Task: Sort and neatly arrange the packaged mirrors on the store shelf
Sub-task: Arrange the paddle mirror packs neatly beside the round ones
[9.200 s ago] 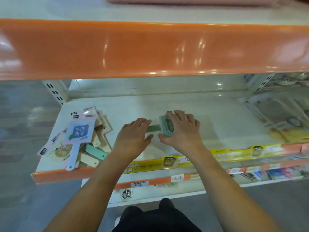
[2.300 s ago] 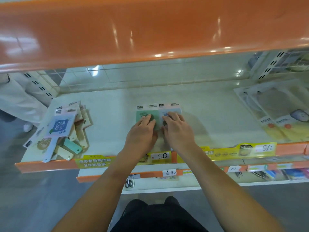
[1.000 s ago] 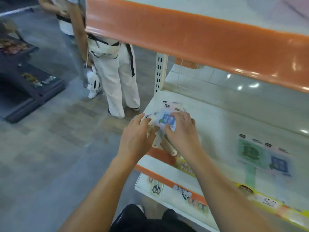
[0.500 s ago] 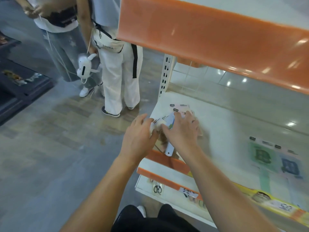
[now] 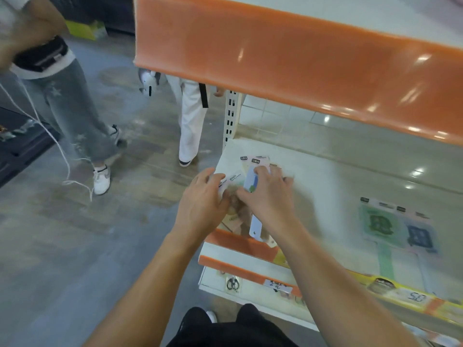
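Turned from the two laid-out mirrors, the green packaged mirror (image 5: pixel 375 222) and the blue packaged mirror (image 5: pixel 419 235), now lying side by side well off to the right on the shelf (image 5: pixel 325 176); both hands back at the jumbled pile of packaged mirrors (image 5: pixel 246 169) at the shelf's left end. So two placed, most unsorted. Right hand (image 5: pixel 266 196) curled, fingers (image 5: pixel 260 171) pinching a light-blue handled mirror (image 5: pixel 250 182) atop the pile. Left hand (image 5: pixel 204 201) bent onto the pile's left edge; grip unclear.

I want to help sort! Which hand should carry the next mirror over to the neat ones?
Probably the right hand: it already grips the blue mirror, nearer the arranged mirrors.
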